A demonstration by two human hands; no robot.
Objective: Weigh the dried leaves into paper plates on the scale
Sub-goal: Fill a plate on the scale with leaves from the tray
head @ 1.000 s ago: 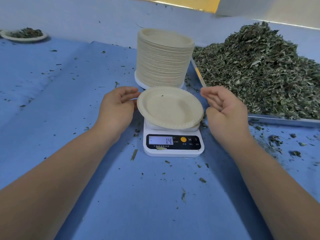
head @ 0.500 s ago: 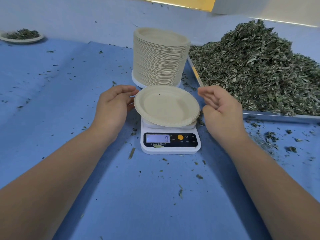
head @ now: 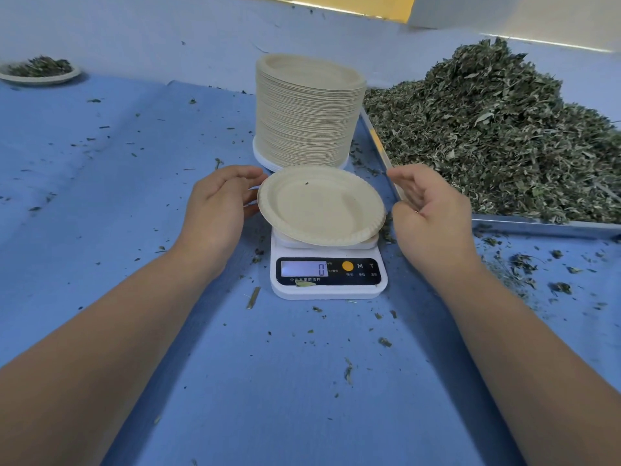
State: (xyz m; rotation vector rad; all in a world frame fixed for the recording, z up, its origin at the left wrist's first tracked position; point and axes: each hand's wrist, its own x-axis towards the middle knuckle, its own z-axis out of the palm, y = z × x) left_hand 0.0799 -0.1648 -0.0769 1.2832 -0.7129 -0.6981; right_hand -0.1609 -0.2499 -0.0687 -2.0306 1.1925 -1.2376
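An empty beige paper plate [head: 319,206] lies on the white digital scale [head: 327,290], holding only a speck of leaf. The scale's display reads 0. My left hand [head: 218,210] sits at the plate's left rim with loosely curled fingers, at or just off the edge, gripping nothing. Just right of the plate hovers my right hand [head: 426,216], palm turned inward, fingers relaxed, clear of the rim. A large heap of dried green leaves [head: 487,136] fills a metal tray [head: 537,227] on the right.
A tall stack of paper plates [head: 305,112] stands right behind the scale. A filled plate of leaves [head: 40,74] sits at the far left. Leaf crumbs are scattered over the blue cloth [head: 117,196], thickest by the tray.
The scale reading dropped from 14 to 8 to 0. Both hands stayed beside the plate, with the right hand's fingers spreading slightly away from the rim.
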